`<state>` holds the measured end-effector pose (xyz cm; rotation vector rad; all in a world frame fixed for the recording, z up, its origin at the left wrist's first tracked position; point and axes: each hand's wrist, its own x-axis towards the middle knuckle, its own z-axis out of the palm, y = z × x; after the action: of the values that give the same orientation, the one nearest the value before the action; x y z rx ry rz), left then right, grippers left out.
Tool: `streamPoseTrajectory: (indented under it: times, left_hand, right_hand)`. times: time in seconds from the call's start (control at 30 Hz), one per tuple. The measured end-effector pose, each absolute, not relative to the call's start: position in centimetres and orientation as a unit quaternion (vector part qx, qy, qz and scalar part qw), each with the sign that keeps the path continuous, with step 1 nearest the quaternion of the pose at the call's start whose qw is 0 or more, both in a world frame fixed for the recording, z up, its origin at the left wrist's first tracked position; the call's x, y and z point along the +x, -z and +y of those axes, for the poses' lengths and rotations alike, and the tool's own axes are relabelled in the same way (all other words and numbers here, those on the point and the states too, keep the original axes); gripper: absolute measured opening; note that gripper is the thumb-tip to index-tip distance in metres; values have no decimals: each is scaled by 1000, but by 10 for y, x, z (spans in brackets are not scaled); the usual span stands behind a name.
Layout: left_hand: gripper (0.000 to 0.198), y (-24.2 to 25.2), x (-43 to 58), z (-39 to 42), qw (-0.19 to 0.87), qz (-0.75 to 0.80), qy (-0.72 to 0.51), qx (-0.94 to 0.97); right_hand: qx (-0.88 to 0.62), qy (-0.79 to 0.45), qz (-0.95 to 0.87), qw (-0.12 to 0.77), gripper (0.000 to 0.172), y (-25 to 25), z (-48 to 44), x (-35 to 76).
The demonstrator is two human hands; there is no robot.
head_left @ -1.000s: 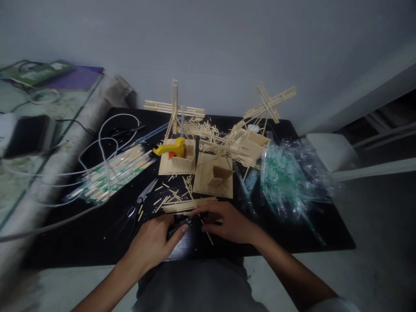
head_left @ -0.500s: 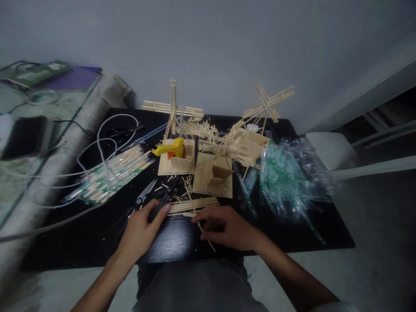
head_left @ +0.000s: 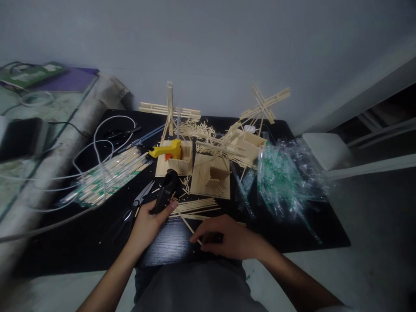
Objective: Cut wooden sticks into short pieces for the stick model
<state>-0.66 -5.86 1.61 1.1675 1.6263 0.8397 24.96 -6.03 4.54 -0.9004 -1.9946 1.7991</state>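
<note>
My left hand (head_left: 147,221) is closed round a black hand tool (head_left: 165,190) whose head points up toward the yellow glue gun (head_left: 167,149). My right hand (head_left: 227,238) rests near the table's front edge, fingers pinched on a thin wooden stick (head_left: 190,226) that slants up to the left. Just beyond both hands lies a row of loose sticks (head_left: 195,204). Behind that stand two flat stick bases with small box shapes (head_left: 211,175).
Scissors (head_left: 138,201) lie left of my left hand. A bundle of packed sticks (head_left: 110,173) and white cables (head_left: 97,147) fill the left. Clear plastic wrappers (head_left: 286,177) are heaped on the right. Stick windmill frames (head_left: 264,104) stand at the back of the black table (head_left: 308,229).
My left hand has lifted the black tool from the front edge and carried it up and left, its head now raised. My right hand slid back toward me with a stick.
</note>
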Motion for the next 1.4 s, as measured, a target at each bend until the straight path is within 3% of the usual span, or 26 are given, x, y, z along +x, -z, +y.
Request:
streamPoseTrajectory:
  times: [0.47,0.6,0.7,0.87,1.07,1.4]
  left_hand:
    - [54,-7,-1,-70,539,632,-325,453]
    - [62,4,-3,-84,572,588,-344,457]
    - [62,16,-4,-97,601,569,-364,427]
    - [63,25,-4,-107,608,557,-367,431]
    - [62,18,3,-107,571,585,-327,474]
    - [60,15,6,-106,556,587,-326,489]
  right_hand:
    - [-306,-598,-726,146,27,-51,-57,254]
    - [-344,-607,-699,155,40,-54,-48,271]
    - [-435,-568,-661,227,48,-50,-31,289]
    - [-555,-383,-629,387,20,-24,-6,294]
    - [-575,-302,-619,442,17,-7,-3,279]
    - [-621,-195,-671,355,23,10,-8,283]
